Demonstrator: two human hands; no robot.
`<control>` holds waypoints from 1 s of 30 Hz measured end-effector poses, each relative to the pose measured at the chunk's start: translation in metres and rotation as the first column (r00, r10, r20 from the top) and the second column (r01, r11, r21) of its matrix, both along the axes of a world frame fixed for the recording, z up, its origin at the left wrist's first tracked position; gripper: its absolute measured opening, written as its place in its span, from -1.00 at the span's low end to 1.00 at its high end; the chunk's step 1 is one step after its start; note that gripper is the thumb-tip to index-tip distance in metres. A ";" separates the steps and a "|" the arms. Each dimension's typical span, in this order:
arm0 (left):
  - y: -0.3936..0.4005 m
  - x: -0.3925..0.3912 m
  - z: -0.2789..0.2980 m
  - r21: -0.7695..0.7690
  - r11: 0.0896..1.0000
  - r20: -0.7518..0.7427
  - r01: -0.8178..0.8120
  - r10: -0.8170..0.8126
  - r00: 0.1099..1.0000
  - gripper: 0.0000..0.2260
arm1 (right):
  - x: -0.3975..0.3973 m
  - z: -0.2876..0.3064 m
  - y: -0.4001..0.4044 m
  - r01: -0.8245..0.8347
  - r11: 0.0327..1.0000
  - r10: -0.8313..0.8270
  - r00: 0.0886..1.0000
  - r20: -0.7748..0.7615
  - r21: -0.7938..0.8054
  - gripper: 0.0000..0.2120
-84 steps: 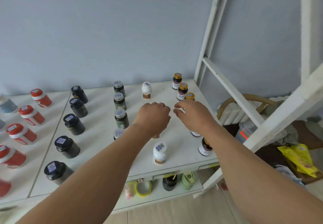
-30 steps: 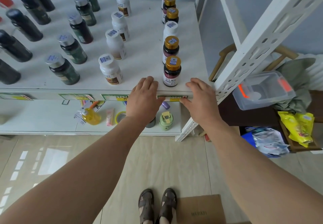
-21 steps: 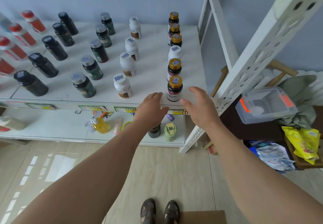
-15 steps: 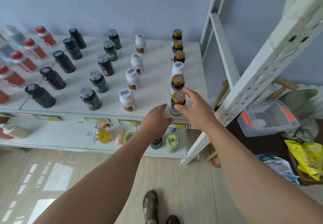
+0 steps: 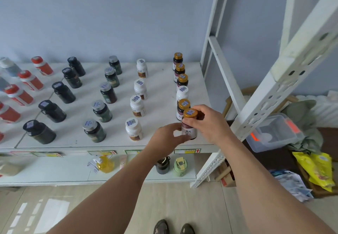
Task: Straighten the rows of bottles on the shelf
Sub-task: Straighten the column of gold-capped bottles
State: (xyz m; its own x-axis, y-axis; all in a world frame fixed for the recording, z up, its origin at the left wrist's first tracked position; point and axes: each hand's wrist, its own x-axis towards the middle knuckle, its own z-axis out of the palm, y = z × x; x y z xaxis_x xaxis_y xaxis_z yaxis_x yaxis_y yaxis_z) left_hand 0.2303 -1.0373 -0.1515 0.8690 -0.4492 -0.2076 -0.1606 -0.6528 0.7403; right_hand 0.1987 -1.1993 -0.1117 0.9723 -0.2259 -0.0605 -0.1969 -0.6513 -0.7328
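Observation:
Rows of bottles stand on the white shelf (image 5: 161, 80). At the right end runs a row of gold-capped dark bottles with one white bottle (image 5: 182, 93) among them. The front gold-capped bottle (image 5: 189, 124) of that row is between both hands. My right hand (image 5: 210, 124) grips it around the cap and neck. My left hand (image 5: 167, 138) holds its lower body from the left, fingers curled. Left of this row stand a row of white bottles (image 5: 134, 129), one of silver-capped green bottles (image 5: 94, 130), black bottles (image 5: 39, 131) and red ones (image 5: 19, 94).
A white perforated upright (image 5: 270, 94) and a diagonal brace stand just right of the shelf. Below, a lower shelf holds a yellow pump bottle (image 5: 104, 163), a dark jar (image 5: 162, 165) and a green container (image 5: 180, 166). A clear plastic box (image 5: 274, 133) and bags lie at right.
Both hands rose from the shelf's front edge to the front gold-capped bottle and took hold of it. The camera tilted up, showing more of the back wall.

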 end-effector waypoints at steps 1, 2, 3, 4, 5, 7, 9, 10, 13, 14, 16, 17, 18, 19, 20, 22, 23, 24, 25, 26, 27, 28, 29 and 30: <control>0.002 0.003 0.004 -0.005 1.000 -0.022 0.015 -0.015 1.000 -0.64 | -0.001 0.004 0.001 0.008 1.000 -0.008 1.000 0.012 -0.001 -0.55; 0.003 0.006 0.007 -0.015 0.999 -0.045 0.030 -0.031 0.999 -0.65 | -0.001 0.008 0.001 0.015 1.000 -0.015 1.000 0.020 -0.005 -0.56; 0.005 0.009 0.009 -0.023 0.999 -0.073 0.043 -0.044 0.996 -0.65 | -0.001 0.012 0.001 0.019 1.000 -0.019 1.000 0.022 -0.008 -0.56; 0.006 0.010 0.011 -0.027 0.998 -0.101 0.053 -0.056 0.993 -0.66 | -0.002 0.014 0.002 0.022 1.000 -0.021 1.000 0.020 -0.011 -0.56; 0.007 0.011 0.014 -0.026 0.998 -0.118 0.064 -0.067 0.991 -0.66 | -0.003 0.016 0.002 0.024 1.000 -0.024 1.000 0.019 -0.011 -0.56; 0.007 0.012 0.018 -0.014 0.997 -0.121 0.082 -0.083 0.989 -0.66 | -0.003 0.017 0.002 0.023 1.000 -0.023 1.000 0.015 -0.007 -0.57; 0.007 0.013 0.020 -0.008 0.996 -0.115 0.085 -0.085 0.990 -0.64 | -0.003 0.017 0.002 0.014 1.000 -0.014 1.000 0.003 -0.010 -0.56; 0.007 0.013 0.020 -0.008 0.996 -0.115 0.084 -0.085 0.990 -0.65 | -0.003 0.017 0.002 0.008 1.000 -0.008 1.000 0.001 -0.012 -0.56; 0.007 0.010 0.018 -0.010 0.996 -0.115 0.084 -0.084 0.990 -0.66 | -0.004 0.017 0.001 0.007 1.000 -0.007 1.000 0.000 -0.007 -0.56; 0.007 0.009 0.017 -0.001 0.996 -0.107 0.087 -0.087 0.991 -0.66 | -0.005 0.016 0.000 0.006 1.000 -0.006 1.000 0.000 -0.003 -0.57; 0.007 0.008 0.017 0.027 0.995 -0.075 0.092 -0.089 0.993 -0.64 | -0.005 0.015 0.000 0.000 1.000 0.000 1.000 0.003 0.005 -0.60; 0.007 0.008 0.016 0.045 0.995 -0.058 0.092 -0.090 0.994 -0.63 | -0.005 0.014 0.001 -0.006 1.000 0.006 1.000 0.003 0.011 -0.61; 0.007 0.009 0.015 0.068 0.993 -0.040 0.093 -0.090 0.995 -0.61 | -0.005 0.012 0.001 -0.016 1.000 0.016 1.000 0.001 0.018 -0.62; 0.007 0.010 0.014 0.097 0.991 -0.020 0.093 -0.092 0.996 -0.60 | -0.004 0.011 0.001 -0.026 0.999 0.026 1.000 -0.002 0.027 -0.63; 0.006 0.012 0.012 0.140 0.986 0.005 0.094 -0.096 0.995 -0.58 | -0.004 0.008 0.001 -0.036 0.999 0.036 0.999 -0.009 0.038 -0.62; 0.006 0.014 0.008 0.248 0.964 0.065 0.095 -0.114 0.991 -0.53 | -0.002 0.003 0.002 -0.059 0.997 0.060 0.998 -0.029 0.048 -0.60; 0.007 0.015 0.007 0.295 0.950 0.091 0.096 -0.128 0.988 -0.51 | 0.000 0.000 0.003 -0.069 0.997 0.071 0.997 -0.040 0.041 -0.59; 0.007 0.016 0.007 0.330 0.938 0.110 0.103 -0.147 0.983 -0.50 | 0.001 -0.003 0.004 -0.077 0.997 0.078 0.996 -0.052 0.029 -0.58; 0.008 0.018 0.006 0.356 0.927 0.126 0.115 -0.170 0.977 -0.49 | 0.002 -0.005 0.004 -0.082 0.996 0.083 0.994 -0.065 0.017 -0.58; 0.009 0.019 0.005 0.376 0.918 0.133 0.129 -0.191 0.973 -0.49 | 0.004 -0.008 0.004 -0.085 0.996 0.086 0.993 -0.078 0.005 -0.57; 0.010 0.021 0.004 0.390 0.910 0.137 0.140 -0.207 0.969 -0.49 | 0.005 -0.011 0.003 -0.086 0.996 0.086 0.992 -0.089 -0.001 -0.57; 0.011 0.022 0.003 0.397 0.906 0.137 0.146 -0.216 0.967 -0.49 | 0.006 -0.014 0.003 -0.083 0.997 0.083 0.991 -0.101 0.003 -0.56; 0.012 0.025 0.002 0.399 0.905 0.137 0.149 -0.220 0.966 -0.49 | 0.007 -0.016 0.003 -0.079 0.997 0.080 0.990 -0.112 0.013 -0.55; 0.013 0.027 0.001 0.398 0.905 0.136 0.150 -0.220 0.966 -0.49 | 0.008 -0.020 0.002 -0.077 0.997 0.079 0.989 -0.123 0.027 -0.53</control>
